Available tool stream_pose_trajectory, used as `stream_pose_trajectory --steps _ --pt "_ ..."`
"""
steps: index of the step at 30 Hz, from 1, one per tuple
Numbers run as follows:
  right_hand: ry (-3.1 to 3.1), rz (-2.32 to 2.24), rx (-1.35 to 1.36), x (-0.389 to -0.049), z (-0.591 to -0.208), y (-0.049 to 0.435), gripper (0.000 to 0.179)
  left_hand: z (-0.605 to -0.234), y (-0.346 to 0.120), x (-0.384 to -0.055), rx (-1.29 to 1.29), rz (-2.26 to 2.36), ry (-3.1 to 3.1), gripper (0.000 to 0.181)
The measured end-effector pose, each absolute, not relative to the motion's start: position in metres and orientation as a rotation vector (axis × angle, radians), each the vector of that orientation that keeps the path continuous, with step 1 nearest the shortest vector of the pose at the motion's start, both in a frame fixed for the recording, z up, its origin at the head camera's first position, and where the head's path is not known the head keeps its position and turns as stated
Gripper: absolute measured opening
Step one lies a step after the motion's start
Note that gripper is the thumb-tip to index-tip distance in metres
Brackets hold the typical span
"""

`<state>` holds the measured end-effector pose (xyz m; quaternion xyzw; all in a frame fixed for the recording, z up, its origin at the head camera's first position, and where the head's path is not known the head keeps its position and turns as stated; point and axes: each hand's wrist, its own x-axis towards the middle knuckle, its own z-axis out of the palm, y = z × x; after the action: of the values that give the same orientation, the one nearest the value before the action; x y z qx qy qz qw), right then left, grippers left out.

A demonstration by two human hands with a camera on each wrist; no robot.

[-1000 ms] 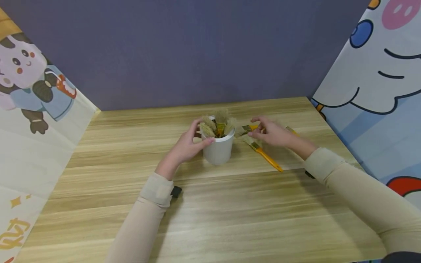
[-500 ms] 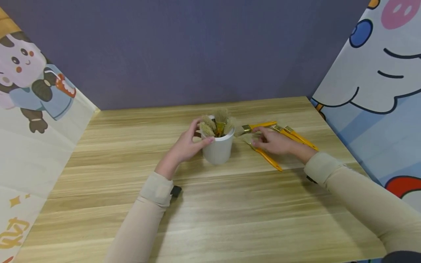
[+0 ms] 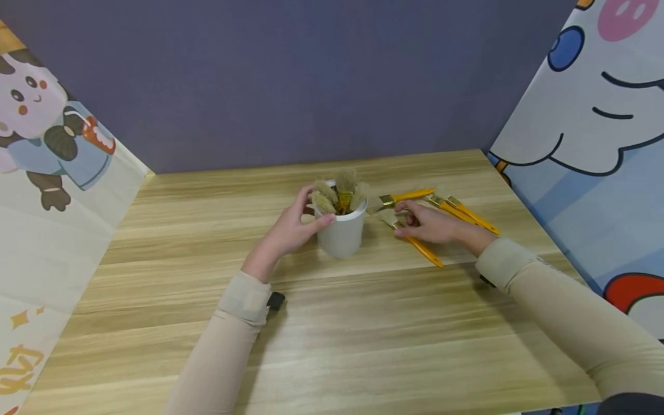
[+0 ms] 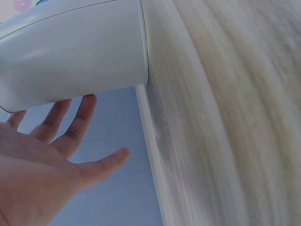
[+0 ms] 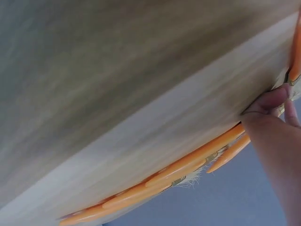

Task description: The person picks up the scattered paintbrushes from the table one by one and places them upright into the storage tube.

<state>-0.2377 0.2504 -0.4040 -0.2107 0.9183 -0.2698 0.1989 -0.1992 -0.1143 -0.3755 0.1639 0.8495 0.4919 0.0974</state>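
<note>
White cup (image 3: 339, 238), left hand (image 3: 291, 229) gripping: several stowed brushes (image 3: 344, 199). At three o'clock: four unstowed brushes (image 3: 456, 212), one pinched by right hand (image 3: 430, 224).

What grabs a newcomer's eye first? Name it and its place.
The white cup of upturned brush bristles comes first, near the middle of the head view, the left hand at its rim. To its right, orange-handled brushes lie on the wooden table, the right hand at the closest. Large cartoon prints mark both side walls.

Wood-grain table (image 3: 353, 351), plain purple-grey wall (image 3: 311, 86) behind; cartoon-printed left panel (image 3: 46, 242), cartoon-printed right panel (image 3: 612, 219).
</note>
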Motion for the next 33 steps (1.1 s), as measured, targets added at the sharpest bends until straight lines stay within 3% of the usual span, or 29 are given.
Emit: stream_pose_trajectory --steps 20,28,33 --pt "2.518 -0.802 -0.701 -0.2373 -0.4080 0.2559 0.037 -0.3751 -0.1140 -0.1985 0.479 1.439 2.518 0.087" --pt "2.475 -0.829 -0.630 -0.2343 -0.4051 0.2529 0.041 -0.3755 -0.1139 -0.2000 0.480 1.441 2.516 0.087" --pt "2.527 -0.762 -0.647 -0.2349 -0.4086 0.2476 0.034 -0.3764 -0.1143 -0.1996 0.480 1.446 2.513 0.089"
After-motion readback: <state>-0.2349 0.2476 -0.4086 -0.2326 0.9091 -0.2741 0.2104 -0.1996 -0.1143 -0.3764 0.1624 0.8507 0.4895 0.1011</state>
